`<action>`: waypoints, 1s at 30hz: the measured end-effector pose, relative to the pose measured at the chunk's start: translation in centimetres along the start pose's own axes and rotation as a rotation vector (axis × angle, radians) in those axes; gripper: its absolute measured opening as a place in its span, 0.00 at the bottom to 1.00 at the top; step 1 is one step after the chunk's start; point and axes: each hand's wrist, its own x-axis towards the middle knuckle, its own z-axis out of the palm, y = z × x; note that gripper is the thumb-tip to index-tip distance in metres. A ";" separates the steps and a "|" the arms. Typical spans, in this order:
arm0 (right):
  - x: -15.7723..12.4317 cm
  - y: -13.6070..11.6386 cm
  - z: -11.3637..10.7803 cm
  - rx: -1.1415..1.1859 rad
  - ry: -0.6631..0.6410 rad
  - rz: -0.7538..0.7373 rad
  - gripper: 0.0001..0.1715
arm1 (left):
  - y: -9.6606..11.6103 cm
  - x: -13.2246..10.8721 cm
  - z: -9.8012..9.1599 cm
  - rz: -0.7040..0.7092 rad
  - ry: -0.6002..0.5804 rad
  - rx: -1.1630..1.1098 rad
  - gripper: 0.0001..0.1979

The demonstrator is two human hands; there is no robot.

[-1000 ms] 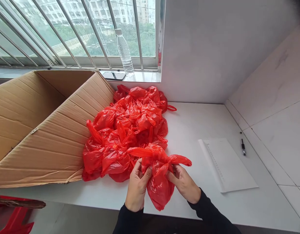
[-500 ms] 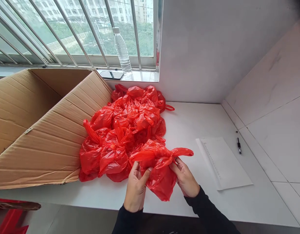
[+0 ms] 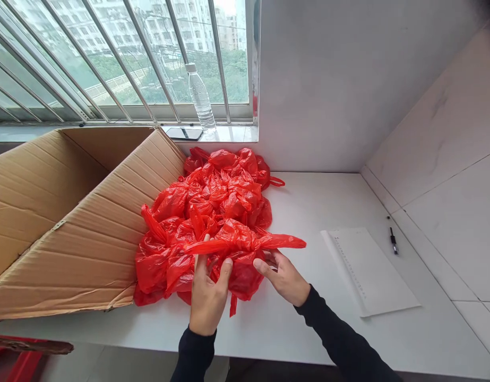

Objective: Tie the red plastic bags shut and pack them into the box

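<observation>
A knotted red plastic bag rests at the front of a pile of similar red bags, its two tied ends stretched out sideways. My left hand is at its left side, thumb and fingers spread apart, with the thumb against the plastic and fingertips partly behind a tied end. On the right side, my right hand is loosely open, its thumb by the bag's edge and its fingers partly hidden under the other tied end. What the bags contain is hidden.
An open cardboard box leans left of the pile on the white table. Paper sheets and a pen lie right. On the windowsill are a water bottle and a phone.
The red bag has moved left and away from me, against the pile, with its tied ends now spread sideways. Both hands have moved left and their grip has loosened.
</observation>
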 end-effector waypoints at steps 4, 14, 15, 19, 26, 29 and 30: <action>1.6 1.5 -1.0 -0.069 0.230 0.074 0.36 | -0.4 2.3 -1.0 -0.062 0.035 0.086 0.25; 4.5 1.0 0.7 0.172 0.143 0.034 0.28 | -0.2 6.8 0.4 -0.149 -0.114 -0.137 0.23; 4.2 1.2 0.7 0.174 0.142 0.027 0.28 | 0.0 7.4 0.1 -0.140 -0.087 -0.154 0.23; 2.3 2.3 0.5 0.140 0.163 -0.029 0.26 | 0.3 8.6 -1.5 -0.153 -0.012 -0.197 0.22; 0.0 1.5 1.6 -0.112 0.095 -0.155 0.20 | -0.5 4.4 -0.3 -0.307 -0.094 -0.071 0.29; -0.3 0.9 2.7 -0.193 0.002 -0.252 0.18 | -1.1 3.4 0.4 -0.320 -0.109 0.010 0.34; -0.5 0.9 3.1 -0.220 -0.030 -0.282 0.18 | -1.2 3.4 0.6 -0.312 -0.114 0.007 0.36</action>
